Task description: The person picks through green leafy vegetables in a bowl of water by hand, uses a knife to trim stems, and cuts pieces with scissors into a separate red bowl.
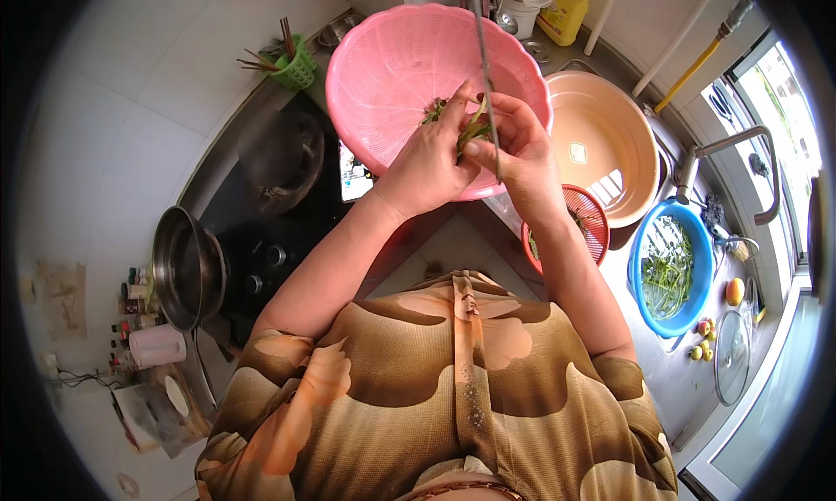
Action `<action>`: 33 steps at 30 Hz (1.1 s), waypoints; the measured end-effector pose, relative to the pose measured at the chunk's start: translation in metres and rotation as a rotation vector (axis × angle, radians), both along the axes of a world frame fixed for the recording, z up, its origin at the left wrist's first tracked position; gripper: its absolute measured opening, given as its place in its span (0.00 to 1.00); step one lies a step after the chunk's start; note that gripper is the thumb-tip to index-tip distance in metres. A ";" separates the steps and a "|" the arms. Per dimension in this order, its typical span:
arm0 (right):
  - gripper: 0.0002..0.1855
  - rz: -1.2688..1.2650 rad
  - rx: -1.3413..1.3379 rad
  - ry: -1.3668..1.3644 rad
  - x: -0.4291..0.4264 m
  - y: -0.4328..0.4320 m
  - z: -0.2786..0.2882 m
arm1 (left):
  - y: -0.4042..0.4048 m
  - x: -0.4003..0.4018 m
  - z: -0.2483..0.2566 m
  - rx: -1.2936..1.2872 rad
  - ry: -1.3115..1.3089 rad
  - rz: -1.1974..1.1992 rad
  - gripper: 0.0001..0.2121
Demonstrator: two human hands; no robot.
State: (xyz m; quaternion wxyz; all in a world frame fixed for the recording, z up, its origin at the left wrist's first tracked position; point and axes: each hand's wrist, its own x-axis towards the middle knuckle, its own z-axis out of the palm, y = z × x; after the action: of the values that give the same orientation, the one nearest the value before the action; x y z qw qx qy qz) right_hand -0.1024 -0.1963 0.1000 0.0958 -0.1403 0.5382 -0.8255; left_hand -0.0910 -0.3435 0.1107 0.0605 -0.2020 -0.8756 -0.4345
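Over the pink plastic colander basket [385, 63], my left hand [428, 158] and my right hand [526, 152] meet with fingers bent around some green vegetable stems [477, 132]. The stems sit between both thumbs and fingers, partly hidden by them. A few leafy sprigs [434, 110] show just beyond my left fingers; whether they are held or lie in the basket I cannot tell. A thin grey strip [484, 50] crosses the view upright in line with my right hand. Whether my right hand grips this strip is unclear.
An orange basin [604, 109] with water stands right, beside a small red basket [591, 207]. Greens float in a blue basin [705, 272] below the faucet [692, 165]. Leftward are a black cooktop [241, 240], a frying pan [183, 266] and a lit phone [354, 174].
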 end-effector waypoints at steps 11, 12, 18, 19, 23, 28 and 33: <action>0.26 -0.013 -0.036 0.051 -0.011 -0.004 -0.004 | 0.006 -0.006 -0.011 0.058 0.077 0.070 0.35; 0.26 0.001 -0.042 0.037 -0.012 -0.004 -0.005 | 0.003 -0.009 -0.015 0.166 -0.025 0.033 0.34; 0.25 0.005 -0.038 0.015 -0.026 -0.003 -0.007 | -0.016 -0.008 0.013 0.656 -0.708 -0.187 0.19; 0.24 0.010 -0.036 0.015 -0.027 -0.003 -0.006 | -0.018 -0.009 0.011 0.705 -0.715 -0.214 0.18; 0.25 0.014 0.019 0.021 -0.032 0.000 0.001 | -0.025 -0.011 0.008 0.878 -0.828 -0.249 0.15; 0.25 0.040 0.019 0.016 -0.036 0.002 0.000 | -0.036 -0.009 0.001 0.888 -0.936 -0.261 0.14; 0.25 0.064 0.046 0.020 -0.038 -0.003 -0.004 | -0.034 0.001 0.009 0.805 -0.918 -0.191 0.11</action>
State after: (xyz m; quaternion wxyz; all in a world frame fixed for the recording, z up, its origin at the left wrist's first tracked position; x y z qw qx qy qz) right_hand -0.1402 -0.1991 0.0965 0.1200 -0.1632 0.5534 -0.8079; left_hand -0.0904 -0.3780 0.1195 -0.2903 -0.0333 -0.5577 -0.7769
